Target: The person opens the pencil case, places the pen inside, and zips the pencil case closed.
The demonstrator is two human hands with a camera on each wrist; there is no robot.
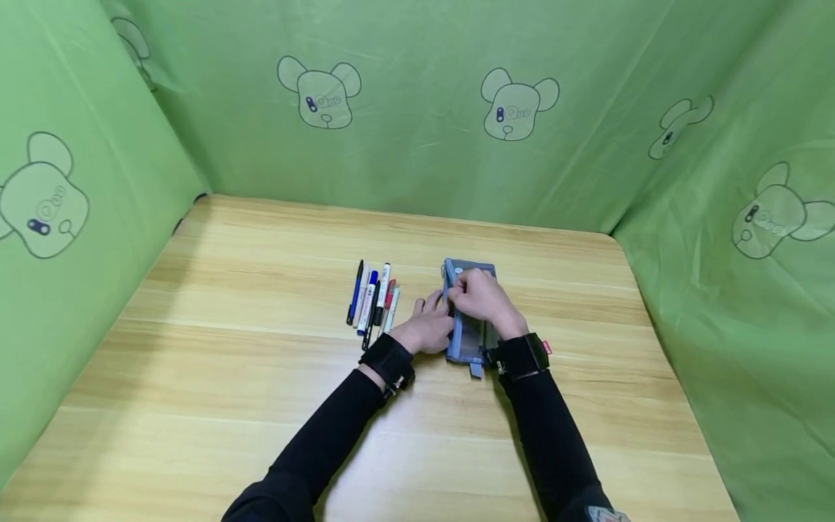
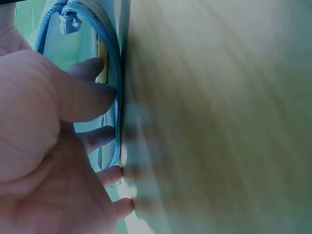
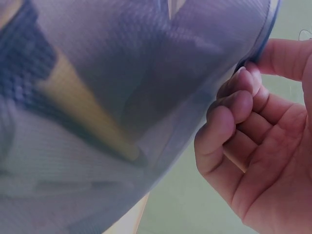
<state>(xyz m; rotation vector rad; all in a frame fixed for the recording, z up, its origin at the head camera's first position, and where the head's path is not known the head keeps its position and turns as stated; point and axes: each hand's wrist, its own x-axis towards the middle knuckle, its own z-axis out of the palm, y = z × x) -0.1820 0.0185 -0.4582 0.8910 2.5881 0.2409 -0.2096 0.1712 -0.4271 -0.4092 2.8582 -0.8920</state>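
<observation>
A blue-grey mesh pencil case (image 1: 464, 344) lies lengthwise on the table, its blue zipper edge (image 2: 117, 53) facing the left hand. The right hand (image 1: 481, 296) is over its far part; in the right wrist view its thumb and curled fingers (image 3: 226, 122) pinch the case's edge. The left hand (image 1: 427, 330) rests beside the case's left side, its fingers fairly straight and reaching down to the table, the thumb against the zipper edge. Through the mesh a yellow, stick-like item (image 3: 92, 107) shows inside the case.
Left of the left hand lies a row of several pens and markers: a dark blue pen (image 1: 355, 293), a white marker with a blue cap (image 1: 368, 303), a white marker with a black cap (image 1: 383, 290). Green cloth walls (image 1: 417, 167) enclose the wooden table (image 1: 228, 362).
</observation>
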